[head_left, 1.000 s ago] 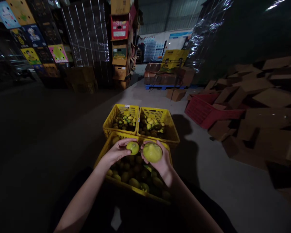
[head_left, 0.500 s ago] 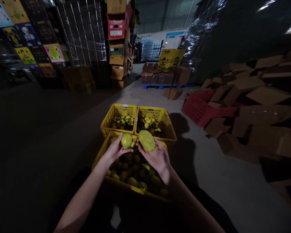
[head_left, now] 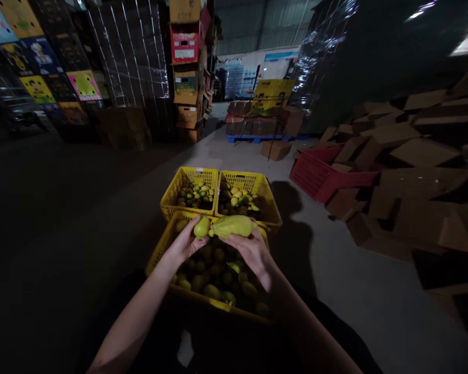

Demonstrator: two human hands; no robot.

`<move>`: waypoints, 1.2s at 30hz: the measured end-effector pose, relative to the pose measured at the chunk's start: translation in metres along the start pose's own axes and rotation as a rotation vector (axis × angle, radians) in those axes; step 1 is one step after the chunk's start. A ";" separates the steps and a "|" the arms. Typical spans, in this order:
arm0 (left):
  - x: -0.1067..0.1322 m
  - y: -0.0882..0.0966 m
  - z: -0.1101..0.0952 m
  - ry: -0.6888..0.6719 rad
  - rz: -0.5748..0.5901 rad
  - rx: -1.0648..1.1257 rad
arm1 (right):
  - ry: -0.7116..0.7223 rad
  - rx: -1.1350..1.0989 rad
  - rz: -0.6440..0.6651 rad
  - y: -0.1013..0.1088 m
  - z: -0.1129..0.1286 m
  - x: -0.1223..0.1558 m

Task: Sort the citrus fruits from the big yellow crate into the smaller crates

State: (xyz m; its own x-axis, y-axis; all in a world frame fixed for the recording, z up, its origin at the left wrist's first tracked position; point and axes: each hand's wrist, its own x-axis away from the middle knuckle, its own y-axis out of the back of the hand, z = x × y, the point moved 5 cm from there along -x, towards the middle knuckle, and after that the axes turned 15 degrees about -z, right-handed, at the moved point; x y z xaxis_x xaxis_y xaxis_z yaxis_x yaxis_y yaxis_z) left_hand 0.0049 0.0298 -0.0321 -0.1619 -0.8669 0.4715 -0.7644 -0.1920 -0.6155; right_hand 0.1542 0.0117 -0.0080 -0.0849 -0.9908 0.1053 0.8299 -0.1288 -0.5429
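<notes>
My left hand (head_left: pixel 186 241) is closed around a small yellow-green lemon (head_left: pixel 202 227). In my right hand (head_left: pixel 253 252) lies a larger, elongated, bumpy yellow-green citrus fruit (head_left: pixel 234 226), turned sideways with its narrow end towards the lemon. Both hands are above the near yellow crate (head_left: pixel 203 297), which holds many shaded lemons (head_left: pixel 211 292). Just beyond stand two more yellow crates, the back left crate (head_left: pixel 167 200) and the back right crate (head_left: pixel 273 205), each with green and yellow fruit in the bottom.
A red crate (head_left: pixel 315 174) and a heap of cardboard boxes (head_left: pixel 421 202) lie on the right. Ahead, a blue pallet (head_left: pixel 257 138) carries wrapped goods and a yellow box (head_left: pixel 272 94). A tall stack of cartons (head_left: pixel 186 78) rises at the back.
My right hand has turned the large citrus fruit from tilted to nearly sideways. The lemon in my left hand has rolled slightly, showing more of its length.
</notes>
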 end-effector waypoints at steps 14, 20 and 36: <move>0.003 0.015 -0.006 -0.324 -0.058 -0.118 | 0.150 0.335 -0.009 0.005 0.002 -0.004; 0.008 0.013 -0.014 -0.362 -0.043 -0.097 | 0.271 0.736 0.164 -0.002 -0.012 0.003; 0.034 -0.007 -0.028 -0.930 0.096 -0.599 | 0.736 0.844 -0.117 0.001 0.007 0.000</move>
State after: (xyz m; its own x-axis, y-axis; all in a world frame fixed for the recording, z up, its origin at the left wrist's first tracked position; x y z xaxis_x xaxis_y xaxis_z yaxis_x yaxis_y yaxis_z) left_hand -0.0125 0.0146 0.0053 0.1029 -0.9217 -0.3741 -0.9924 -0.0698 -0.1011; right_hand 0.1590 0.0121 -0.0033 -0.2594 -0.7936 -0.5504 0.8794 -0.4297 0.2051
